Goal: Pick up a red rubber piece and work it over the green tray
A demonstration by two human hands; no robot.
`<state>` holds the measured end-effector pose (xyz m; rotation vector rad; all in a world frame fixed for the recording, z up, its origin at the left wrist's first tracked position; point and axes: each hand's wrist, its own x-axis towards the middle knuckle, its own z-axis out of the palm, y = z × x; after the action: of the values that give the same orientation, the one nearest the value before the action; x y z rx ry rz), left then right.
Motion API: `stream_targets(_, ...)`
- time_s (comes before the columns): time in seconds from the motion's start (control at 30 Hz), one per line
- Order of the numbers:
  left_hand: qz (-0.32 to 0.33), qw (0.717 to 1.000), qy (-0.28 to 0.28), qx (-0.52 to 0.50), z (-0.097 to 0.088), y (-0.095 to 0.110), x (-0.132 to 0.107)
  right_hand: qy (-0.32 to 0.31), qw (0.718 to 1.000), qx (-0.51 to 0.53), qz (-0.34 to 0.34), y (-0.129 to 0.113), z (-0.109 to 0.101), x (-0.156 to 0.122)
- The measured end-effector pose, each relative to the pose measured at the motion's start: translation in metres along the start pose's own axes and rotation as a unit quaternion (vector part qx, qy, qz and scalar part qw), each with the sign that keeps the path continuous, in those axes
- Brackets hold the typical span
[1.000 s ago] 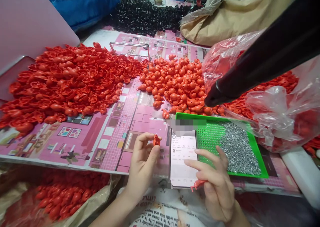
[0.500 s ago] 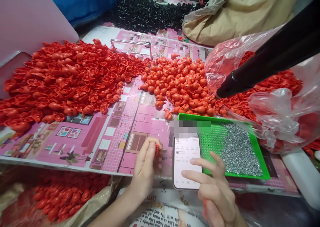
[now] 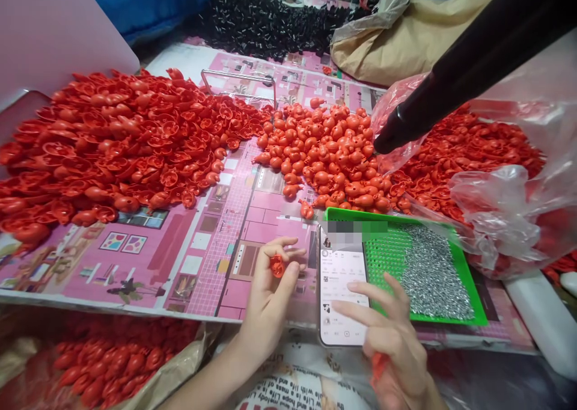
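Observation:
My left hand (image 3: 268, 299) is half curled at the table's front edge, holding a small red plastic half-shell (image 3: 277, 266) between its fingers, hollow side showing. To its right a smartphone (image 3: 331, 278) with a lit white screen leans against a green perforated tray (image 3: 471, 305). Two fingers of my right hand (image 3: 396, 338) reach over the screen; whether they touch it I cannot tell. Lower in that same hand, a red plastic piece (image 3: 379, 365) is gripped by the curled fingers, mostly hidden. Small silvery metal parts (image 3: 435, 278), apparently screws, fill the tray's right side.
A big heap of red half-shells (image 3: 135, 139) lies left, and whole red pieces (image 3: 333, 157) lie centre. A clear bag (image 3: 505, 211) of red parts is at right. A black arm (image 3: 451, 79) slants in. Black parts (image 3: 270, 25) are piled behind. An open sack (image 3: 180, 362) sits below.
My left hand has loosened and turned, so the red half-shell now shows. The phone's screen content has shifted. More of the red piece shows in my right hand.

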<state>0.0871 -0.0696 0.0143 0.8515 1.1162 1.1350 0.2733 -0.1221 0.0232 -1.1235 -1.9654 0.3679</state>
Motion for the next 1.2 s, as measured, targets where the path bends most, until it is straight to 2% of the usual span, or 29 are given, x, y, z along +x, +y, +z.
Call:
stream_targets(0.07, -0.002, 1.0, -0.007, 0.0, 0.002, 0.0, 0.001, 0.069, 0.993, -0.014, 0.093, -0.005, 0.0, 0.001)
stream_targets(0.13, -0.011, 1.0, -0.025, -0.012, 0.005, 0.0, 0.001, 0.114, 0.97, -0.05, 0.209, -0.012, 0.003, 0.004)
stream_targets(0.23, -0.018, 0.998, -0.048, -0.029, 0.01, 0.0, 0.0, 0.117, 0.934, -0.089, 0.327, -0.026, 0.015, 0.013)
stream_targets(0.37, -0.027, 0.997, -0.045, -0.048, 0.014, 0.003, 0.004, 0.097, 0.907, -0.12, 0.393, -0.039, 0.036, 0.024)
stream_targets(0.57, -0.104, 0.992, -0.032, -0.063, 0.009, 0.014, 0.022, 0.126, 0.893, -0.161, 0.401, -0.046, 0.046, 0.03)
stream_targets(0.77, -0.149, 0.967, -0.11, -0.176, 0.012, 0.024, 0.028, 0.193, 0.912, -0.139, 0.334, -0.057, 0.036, 0.036)
stream_targets(1.0, -0.144, 0.957, -0.152, -0.2, 0.022, 0.035, 0.026, 0.213, 0.925, -0.095, 0.301, -0.058, 0.019, 0.037)
stream_targets(1.2, -0.128, 0.96, -0.155, -0.194, 0.037, 0.039, 0.019, 0.224, 0.924, -0.144, 0.276, -0.058, 0.002, 0.034)
